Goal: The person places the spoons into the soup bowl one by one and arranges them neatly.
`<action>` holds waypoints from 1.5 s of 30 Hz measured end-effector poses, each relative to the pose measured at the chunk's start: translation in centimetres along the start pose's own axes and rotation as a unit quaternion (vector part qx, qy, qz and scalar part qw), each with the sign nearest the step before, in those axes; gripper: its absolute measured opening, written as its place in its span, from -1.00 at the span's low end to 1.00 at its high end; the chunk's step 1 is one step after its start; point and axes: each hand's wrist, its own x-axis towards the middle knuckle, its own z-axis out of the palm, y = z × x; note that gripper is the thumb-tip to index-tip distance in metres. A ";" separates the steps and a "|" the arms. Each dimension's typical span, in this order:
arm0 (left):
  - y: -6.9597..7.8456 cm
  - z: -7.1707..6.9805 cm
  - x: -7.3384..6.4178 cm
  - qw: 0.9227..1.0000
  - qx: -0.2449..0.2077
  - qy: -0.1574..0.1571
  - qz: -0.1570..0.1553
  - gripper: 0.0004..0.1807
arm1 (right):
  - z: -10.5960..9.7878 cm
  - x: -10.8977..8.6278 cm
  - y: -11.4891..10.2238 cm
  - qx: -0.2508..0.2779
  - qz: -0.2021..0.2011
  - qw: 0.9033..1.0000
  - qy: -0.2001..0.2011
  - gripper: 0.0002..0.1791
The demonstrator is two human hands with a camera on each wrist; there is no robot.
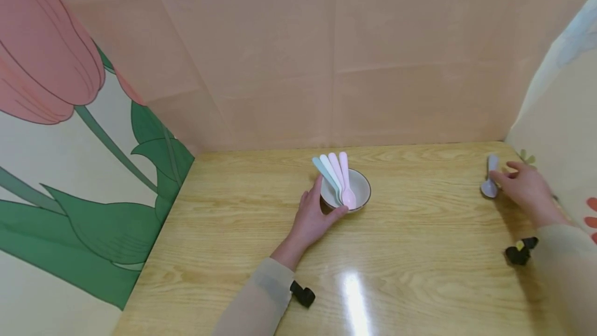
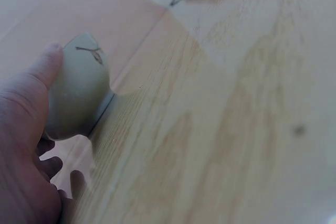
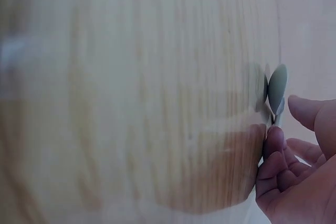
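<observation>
My left hand [image 1: 311, 222] holds a white bowl [image 1: 363, 185] with a dark rim, its thumb and fingers spread around the near left side. Inside the bowl lean several spoons: a blue-green one, a white one and two pink ones [image 1: 347, 196], handles up past the far rim. In the left wrist view the thumb lies against the wall of the bowl [image 2: 81, 95]. Far to the right, a greyish-purple spoon [image 1: 489, 189] lies on the table. My right hand [image 1: 529, 188] is right beside it, thumb and fingers apart; in the right wrist view its fingertips are close by the spoon [image 3: 278, 88].
The wood-grain table [image 1: 420, 263] ends at a plain pinkish backdrop [image 1: 280, 66]. A tulip-printed panel [image 1: 107, 211] stands along the left edge, and another printed panel [image 1: 569, 144] along the right, close to my right hand. Small black devices [image 1: 303, 294] sit at both wrists.
</observation>
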 end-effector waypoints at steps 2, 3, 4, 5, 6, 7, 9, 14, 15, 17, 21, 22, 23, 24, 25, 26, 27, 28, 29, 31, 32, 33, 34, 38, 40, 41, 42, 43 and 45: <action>0.0 0.0 0.0 1.000 0.001 0.001 0.001 0.25 | -0.1 0.1 0.0 -0.004 0.001 1.000 -0.008 -0.04; -0.1 0.0 0.0 1.000 0.001 0.001 0.002 0.25 | -0.1 0.1 -0.1 -0.005 0.001 1.000 -0.010 -0.04; -0.1 0.0 0.0 1.000 0.001 0.001 0.002 0.25 | -0.1 0.1 -0.1 -0.007 0.001 1.000 -0.011 -0.04; -0.1 0.1 0.1 1.000 0.001 0.001 0.004 0.25 | -0.1 0.1 -0.2 -0.008 0.002 1.000 -0.011 -0.05; -0.1 0.1 0.1 1.000 0.001 0.001 0.005 0.25 | -0.1 0.1 -0.2 -0.009 0.002 1.000 -0.012 -0.05; -0.1 0.1 0.1 1.000 0.000 0.001 0.007 0.24 | -0.1 0.0 -0.2 -0.009 0.001 1.000 -0.013 -0.06; -0.2 0.1 0.1 1.000 -0.001 0.002 0.008 0.24 | -0.1 0.0 -0.3 -0.008 0.002 1.000 -0.015 -0.06; -0.1 0.0 0.1 1.000 0.000 0.001 0.012 0.24 | -0.2 -0.1 -0.7 -0.006 0.006 1.000 -0.025 -0.05; -0.2 0.0 0.1 1.000 0.001 0.001 0.013 0.25 | -0.2 -0.2 -0.7 -0.008 0.006 1.000 -0.025 -0.05; -0.2 0.0 0.1 1.000 0.004 0.001 0.016 0.25 | -0.2 -0.2 -0.8 -0.009 0.007 1.000 -0.027 -0.06; -0.2 0.1 0.2 1.000 0.005 0.003 0.017 0.25 | -0.2 -0.2 -0.7 -0.006 0.005 0.999 -0.031 -0.04; -0.2 0.1 0.2 1.000 0.005 0.003 0.016 0.25 | -0.1 -0.2 -0.7 -0.002 0.005 1.000 -0.031 -0.03; -0.2 0.1 0.2 1.000 0.005 0.003 0.015 0.25 | -0.1 -0.3 -0.7 0.002 0.005 1.000 -0.031 -0.02; -0.3 0.1 0.1 1.000 0.004 0.003 0.015 0.25 | -0.1 -0.2 -0.7 0.004 0.004 0.999 -0.032 -0.01; -0.3 0.1 0.1 1.000 0.003 0.003 0.014 0.25 | -0.1 -0.3 -0.7 0.006 0.003 1.000 -0.030 -0.02; -0.2 0.1 0.1 1.000 0.002 0.002 0.014 0.25 | 0.0 -0.3 -0.7 0.008 0.003 1.000 -0.029 -0.02; -0.2 0.1 0.1 1.000 0.002 0.001 0.014 0.25 | 0.0 -0.4 -0.8 0.009 0.002 1.000 -0.026 -0.02; -0.2 0.1 0.1 1.000 0.002 0.001 0.014 0.25 | 0.0 -0.3 -0.7 0.013 0.001 1.000 -0.024 -0.02; -0.2 0.0 0.1 1.000 0.002 0.000 0.013 0.25 | 0.0 -0.4 -0.7 0.014 0.001 1.000 -0.022 -0.02; -0.2 0.0 0.1 1.000 0.001 0.000 0.013 0.25 | 0.0 -0.4 -0.8 0.017 0.001 1.000 -0.016 -0.03; -0.2 0.0 0.1 1.000 0.002 0.000 0.013 0.25 | 0.1 -0.4 -0.9 0.021 0.001 1.000 -0.013 -0.04; -0.1 0.1 0.1 1.000 0.001 0.000 0.013 0.25 | 0.1 -0.5 -1.0 0.026 0.000 1.000 -0.011 -0.03; -0.1 0.1 0.1 1.000 0.001 0.000 0.013 0.25 | 0.2 -0.5 -1.1 0.032 -0.002 0.999 -0.008 -0.04; -0.1 0.1 0.1 1.000 0.001 0.001 0.014 0.25 | 0.4 -0.8 -1.7 0.054 -0.009 0.998 -0.004 -0.06; -0.2 0.1 0.1 1.000 0.001 0.002 0.014 0.26 | 0.6 -0.9 -2.0 0.060 -0.009 0.998 -0.001 -0.07; -0.2 0.1 0.1 1.000 0.001 0.001 0.014 0.26 | 0.7 -0.9 -2.1 0.063 -0.008 0.998 0.000 -0.07; -0.2 0.1 0.1 1.000 0.002 0.001 0.014 0.25 | 0.7 -1.0 -2.3 0.065 -0.008 0.998 0.001 -0.08; -0.2 0.1 0.1 1.000 0.001 0.001 0.014 0.25 | 0.8 -1.0 -2.5 0.067 -0.008 0.998 0.001 -0.08; -0.2 0.1 0.1 1.000 0.001 0.001 0.015 0.25 | 0.8 -1.1 -2.9 0.073 -0.011 0.997 0.004 -0.09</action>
